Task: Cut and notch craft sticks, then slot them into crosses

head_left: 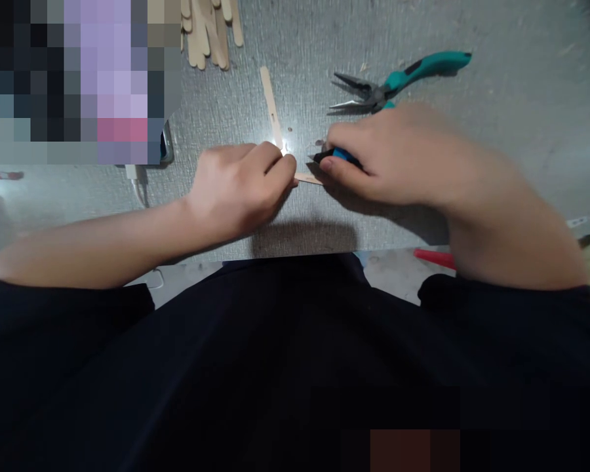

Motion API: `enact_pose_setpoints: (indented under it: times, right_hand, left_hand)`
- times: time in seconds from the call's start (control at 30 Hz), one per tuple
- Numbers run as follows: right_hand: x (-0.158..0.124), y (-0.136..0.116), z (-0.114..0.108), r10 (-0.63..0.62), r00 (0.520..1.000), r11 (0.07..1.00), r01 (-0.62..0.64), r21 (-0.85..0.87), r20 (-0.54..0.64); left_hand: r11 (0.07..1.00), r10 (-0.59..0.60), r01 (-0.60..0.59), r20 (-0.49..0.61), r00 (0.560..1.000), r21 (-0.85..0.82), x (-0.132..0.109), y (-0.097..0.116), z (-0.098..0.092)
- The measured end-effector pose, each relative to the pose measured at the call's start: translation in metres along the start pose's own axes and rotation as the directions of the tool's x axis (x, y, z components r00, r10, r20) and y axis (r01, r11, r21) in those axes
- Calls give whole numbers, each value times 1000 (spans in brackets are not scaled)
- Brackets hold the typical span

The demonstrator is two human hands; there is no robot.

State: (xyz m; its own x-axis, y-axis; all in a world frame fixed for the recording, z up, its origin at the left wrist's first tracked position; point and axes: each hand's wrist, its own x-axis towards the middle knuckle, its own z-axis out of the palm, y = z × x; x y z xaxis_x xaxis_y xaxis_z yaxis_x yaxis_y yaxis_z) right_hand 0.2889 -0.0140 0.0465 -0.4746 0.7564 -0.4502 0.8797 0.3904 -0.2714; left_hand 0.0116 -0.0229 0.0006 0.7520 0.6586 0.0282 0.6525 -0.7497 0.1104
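My left hand (246, 180) is closed, its thumb and fingers pinching one end of a wooden craft stick (309, 177) low over the table. A small dark mark or slot shows on that stick, and its right end passes under my right hand (388, 151). That hand is wrapped round a black-and-blue utility knife (341, 156), whose pointed tip faces left, just above the stick. Beyond my left fingers lies a second craft stick (270, 105) with a small slot in it. Most of the knife's handle is hidden in my palm.
Needle-nose pliers (381, 92) with teal handles lie open beyond my right hand. A pile of craft sticks (209, 33) sits at the far side of the grey table (295, 236). At the left, a white cable (136, 183) runs to a partly hidden device. The upper left is blurred out.
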Motion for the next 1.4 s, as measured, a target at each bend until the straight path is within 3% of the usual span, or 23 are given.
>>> enact_pose_setpoints:
  times: [0.13,0.23,0.33,0.4,0.5,0.6,0.7,0.8,0.87,1.03,1.17,1.4]
  right_hand:
    - [-3,0,-3,52,998,999,-52,6,-28]
    - [-8,-2,-9,104,989,968,-77,241,-101]
    - [-14,-8,-14,167,981,833,-89,546,-95]
    - [-17,-14,-16,176,979,760,-70,647,-101]
    - [-17,-19,-16,126,983,729,-1,684,-132]
    - [-13,-18,-15,109,988,702,3,712,-113]
    - [-9,-14,-15,116,984,750,1,661,-134]
    - [-7,-11,-15,114,989,850,-49,525,-93]
    - [-5,-11,-15,131,991,881,-118,458,3]
    - [-1,-19,-13,167,956,902,-248,355,242]
    - [6,-23,-13,149,957,945,-212,250,247]
    - [15,-28,-19,176,933,959,-234,158,313]
  left_hand:
    - [999,30,-30,3,1000,31,-1,0,1]
    - [1000,-14,16,102,995,-17,0,4,-4]
    - [997,-18,28,150,988,-65,2,8,-10]
    - [998,26,-18,151,988,-55,3,9,-12]
    - [994,102,-107,120,987,36,4,7,-8]
    - [996,64,-68,73,995,52,6,2,0]
    - [1000,6,-6,70,998,-11,6,-2,5]
    - [998,55,-56,51,997,17,2,1,4]
    - [997,82,-82,-12,997,10,-2,6,4]
    - [967,37,-53,-69,997,-248,-7,10,9]
    - [959,20,-48,-104,994,-281,-7,6,12]
    - [962,39,-51,-51,998,-268,-5,6,5]
